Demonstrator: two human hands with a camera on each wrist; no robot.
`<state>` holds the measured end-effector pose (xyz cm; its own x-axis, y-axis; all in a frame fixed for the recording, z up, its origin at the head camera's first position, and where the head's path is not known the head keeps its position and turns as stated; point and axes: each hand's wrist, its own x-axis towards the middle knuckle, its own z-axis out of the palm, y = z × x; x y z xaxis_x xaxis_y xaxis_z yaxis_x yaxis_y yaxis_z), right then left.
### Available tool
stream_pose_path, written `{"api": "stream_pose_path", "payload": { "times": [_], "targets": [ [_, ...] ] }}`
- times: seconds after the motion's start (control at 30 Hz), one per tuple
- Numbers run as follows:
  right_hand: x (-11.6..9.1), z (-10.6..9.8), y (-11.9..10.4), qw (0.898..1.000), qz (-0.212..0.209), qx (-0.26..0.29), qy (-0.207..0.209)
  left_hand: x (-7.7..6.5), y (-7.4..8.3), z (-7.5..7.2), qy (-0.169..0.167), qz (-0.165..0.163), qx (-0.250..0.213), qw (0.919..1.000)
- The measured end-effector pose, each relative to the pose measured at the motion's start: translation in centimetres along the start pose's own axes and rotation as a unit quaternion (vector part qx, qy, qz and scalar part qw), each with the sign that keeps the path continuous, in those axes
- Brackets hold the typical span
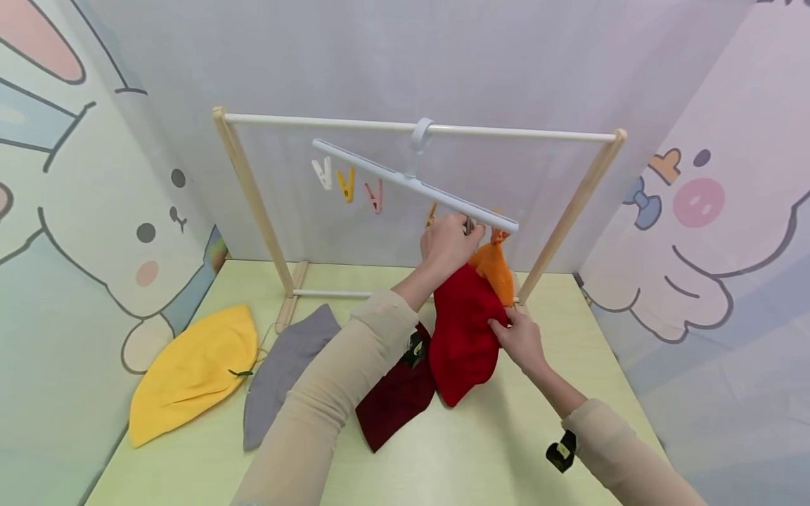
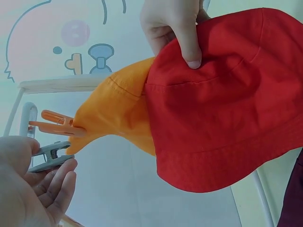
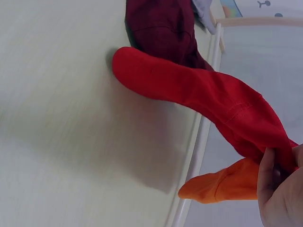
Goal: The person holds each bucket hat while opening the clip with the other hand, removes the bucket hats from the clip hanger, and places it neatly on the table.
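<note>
My left hand (image 1: 446,244) pinches a grey clothespin (image 2: 53,158) beneath the right half of the tilted white hanger (image 1: 373,166). My right hand (image 1: 524,342) grips a red bucket hat (image 1: 465,330) by its edge, with the thumb on the near side. Behind it an orange hat (image 1: 498,270) hangs from the hanger's low right end by an orange clothespin (image 2: 59,125). In the left wrist view, the grey clothespin is close to the orange hat's clipped corner; whether they touch I cannot tell. The red hat covers part of the orange one.
White, yellow (image 1: 345,185) and pink clothespins hang along the hanger's left half. The hanger hooks over the white rod (image 1: 506,131) of a wooden rack. A yellow hat (image 1: 196,372), a grey hat (image 1: 285,372) and a dark red hat (image 1: 399,400) lie on the table.
</note>
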<state>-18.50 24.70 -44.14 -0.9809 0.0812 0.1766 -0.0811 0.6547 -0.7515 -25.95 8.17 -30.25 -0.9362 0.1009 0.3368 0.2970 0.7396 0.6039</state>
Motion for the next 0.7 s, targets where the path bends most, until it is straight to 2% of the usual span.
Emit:
{"api": "stream_pose_path", "payload": {
  "times": [0.27,0.53,0.7],
  "targets": [
    [0.5,0.0,1.6,0.999,0.039,-0.001,-0.007,-0.1,0.0,0.0,0.000,0.001,0.001,1.0000],
    [1.0,0.0,3.0,0.998,0.020,-0.060,0.022,-0.1,-0.2,0.2,0.004,0.005,0.009,0.9999],
    [1.1,0.0,3.8,0.997,0.017,-0.077,0.021,-0.1,-0.1,0.2,0.004,0.000,0.015,0.9999]
  ]
}}
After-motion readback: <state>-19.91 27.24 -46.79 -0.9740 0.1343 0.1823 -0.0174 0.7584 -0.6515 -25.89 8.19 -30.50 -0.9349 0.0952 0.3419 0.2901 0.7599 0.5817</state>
